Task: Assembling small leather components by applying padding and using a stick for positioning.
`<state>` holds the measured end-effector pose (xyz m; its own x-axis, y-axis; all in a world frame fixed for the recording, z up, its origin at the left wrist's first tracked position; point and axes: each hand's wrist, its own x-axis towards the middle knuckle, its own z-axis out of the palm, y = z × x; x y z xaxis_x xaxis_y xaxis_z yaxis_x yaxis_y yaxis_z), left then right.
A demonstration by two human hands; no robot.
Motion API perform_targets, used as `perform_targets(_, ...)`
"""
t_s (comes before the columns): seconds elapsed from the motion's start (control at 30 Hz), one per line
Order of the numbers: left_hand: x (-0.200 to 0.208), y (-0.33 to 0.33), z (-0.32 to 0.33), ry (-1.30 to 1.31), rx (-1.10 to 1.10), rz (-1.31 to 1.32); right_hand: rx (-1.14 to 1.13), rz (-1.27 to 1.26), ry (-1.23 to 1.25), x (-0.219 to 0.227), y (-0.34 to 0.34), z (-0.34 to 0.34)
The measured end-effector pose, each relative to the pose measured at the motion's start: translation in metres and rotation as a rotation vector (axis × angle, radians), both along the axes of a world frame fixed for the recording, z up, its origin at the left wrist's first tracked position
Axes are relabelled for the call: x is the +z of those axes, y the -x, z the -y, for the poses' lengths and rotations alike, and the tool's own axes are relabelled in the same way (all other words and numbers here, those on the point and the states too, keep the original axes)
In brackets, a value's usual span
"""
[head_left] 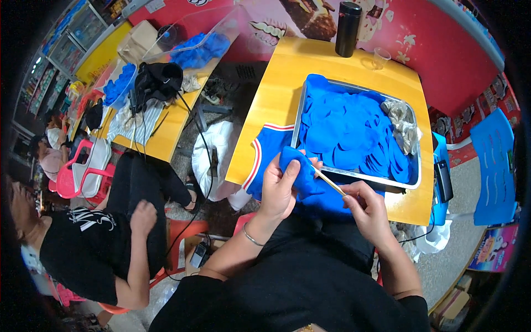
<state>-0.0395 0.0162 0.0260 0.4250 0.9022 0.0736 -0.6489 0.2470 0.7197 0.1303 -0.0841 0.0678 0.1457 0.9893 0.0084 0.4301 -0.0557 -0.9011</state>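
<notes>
Between the thumb and fingers of my left hand [279,185] is a small blue fabric piece [296,169]. My right hand [365,207] pinches a thin pale stick [331,181], whose far end reaches the blue piece; its tip is hidden there. Just beyond both hands, a metal tray [360,180] is heaped with blue rounded fabric pieces [343,127]. A crumpled greyish bundle [399,124] lies at the tray's right side. Under my hands a blue sleeveless jersey [271,146] with red and white trim spreads over the table edge and my lap.
The tray stands on a yellow wooden table [276,83], with a black bottle [347,30] and a clear cup [380,58] at its far side. A blue chair [492,166] is at right. Another person [88,243] sits at left, near a second table [171,130] holding blue pieces.
</notes>
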Motion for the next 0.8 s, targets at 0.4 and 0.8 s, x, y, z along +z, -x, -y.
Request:
perform_targets(0.4, 0.008, 0.007, -0.005, 0.057, -0.149, -0.016, 0.066, 0.199, -0.228, -0.002, -0.018, -0.008)
perform_targets(0.8, 0.0, 0.009, -0.017, 0.251, 0.072, 0.008, -0.013, 0.21, -0.152, -0.01, -0.038, -0.008)
